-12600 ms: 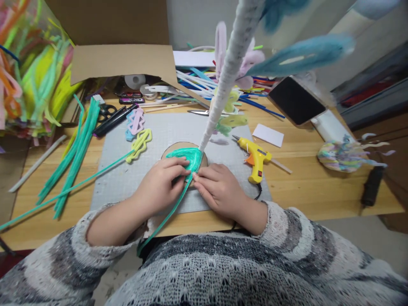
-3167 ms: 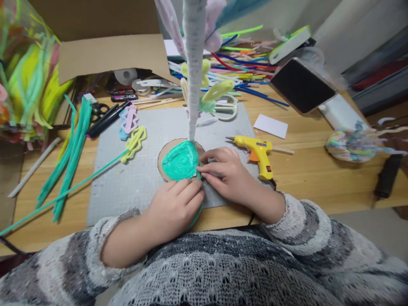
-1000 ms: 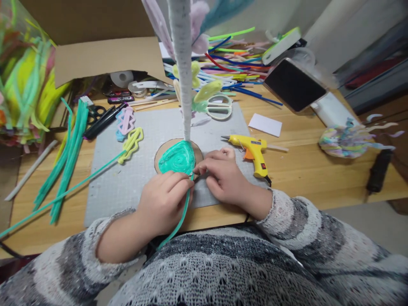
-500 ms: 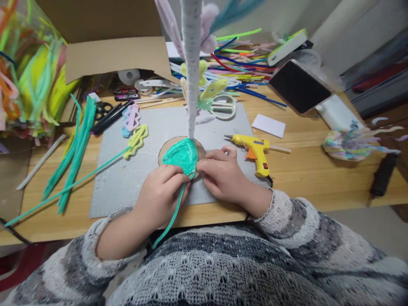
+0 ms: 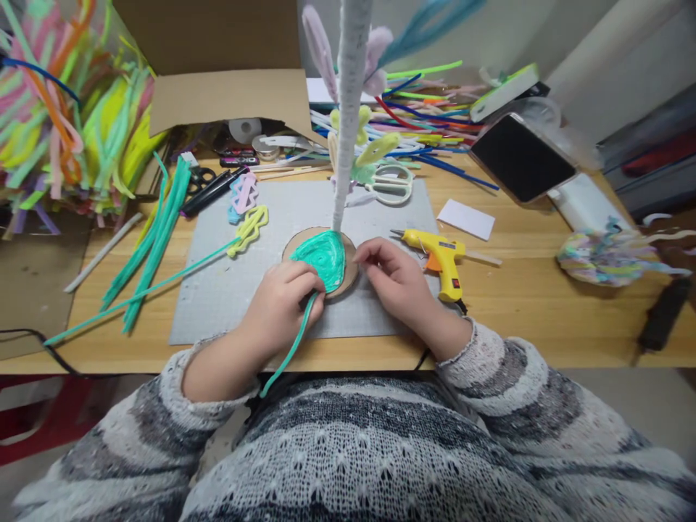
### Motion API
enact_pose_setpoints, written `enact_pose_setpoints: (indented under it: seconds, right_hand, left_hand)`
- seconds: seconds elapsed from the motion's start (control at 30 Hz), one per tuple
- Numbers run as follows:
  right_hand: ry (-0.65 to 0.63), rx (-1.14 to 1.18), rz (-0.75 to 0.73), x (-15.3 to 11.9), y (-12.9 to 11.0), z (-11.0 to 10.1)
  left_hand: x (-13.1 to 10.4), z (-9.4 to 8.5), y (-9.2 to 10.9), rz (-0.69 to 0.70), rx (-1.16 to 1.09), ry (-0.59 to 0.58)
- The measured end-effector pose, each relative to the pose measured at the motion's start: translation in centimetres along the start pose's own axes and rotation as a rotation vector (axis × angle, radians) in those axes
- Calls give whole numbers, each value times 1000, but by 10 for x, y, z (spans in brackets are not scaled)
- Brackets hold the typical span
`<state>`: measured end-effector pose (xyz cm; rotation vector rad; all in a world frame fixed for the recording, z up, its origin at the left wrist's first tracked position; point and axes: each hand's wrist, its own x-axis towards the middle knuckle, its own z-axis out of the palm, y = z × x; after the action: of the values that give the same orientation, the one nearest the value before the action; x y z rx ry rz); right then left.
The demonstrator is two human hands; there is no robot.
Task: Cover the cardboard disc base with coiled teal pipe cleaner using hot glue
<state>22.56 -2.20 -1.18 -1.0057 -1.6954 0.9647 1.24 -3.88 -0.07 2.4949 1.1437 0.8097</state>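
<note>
A green pipe cleaner coil [image 5: 326,255] lies on a round wooden slice [image 5: 351,274], wound flat beside the foot of a white-wrapped stem [image 5: 349,109]. My left hand [image 5: 286,293] is closed at the coil's lower left, gripping the green pipe cleaner [image 5: 293,351], whose loose tail hangs toward the table edge. At the slice's right edge is my right hand [image 5: 394,283], its fingers bent and slightly apart, with nothing visible between them. Pink, yellow and blue fuzzy petals [image 5: 379,61] stand on or around the stem.
A yellow glue gun [image 5: 443,254] lies right of my right hand on the grey cutting mat [image 5: 217,290]. White-handled scissors [image 5: 394,185] are behind the stem. Left are green pipe cleaners [image 5: 155,239] and zigzag pieces [image 5: 249,228]. A phone [image 5: 522,156] rests at back right.
My right hand has drawn off the coil's edge, and its fingers have loosened. My left hand stays on the pipe cleaner. The whole view has shifted, with things appearing further right.
</note>
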Motion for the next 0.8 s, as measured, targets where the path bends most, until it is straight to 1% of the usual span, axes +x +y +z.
enact_pose_setpoints:
  seconds: [0.07, 0.13, 0.33, 0.57, 0.7, 0.8]
  right_hand:
    - [25, 132, 90, 3, 3, 0]
    - [43, 215, 138, 5, 4, 0]
    - [94, 342, 244, 5, 1, -1]
    - [178, 333, 319, 4, -1, -1]
    - [148, 315, 308, 3, 1, 1]
    - [122, 236, 297, 1, 5, 3]
  left_hand:
    - [1, -1, -3, 30, 0, -31]
    - [3, -2, -6, 56, -3, -63]
    - [7, -4, -12, 122, -25, -87]
    - [10, -5, -14, 148, -42, -103]
    - [9, -5, -15, 148, -36, -126]
    - [9, -6, -17, 155, -16, -147]
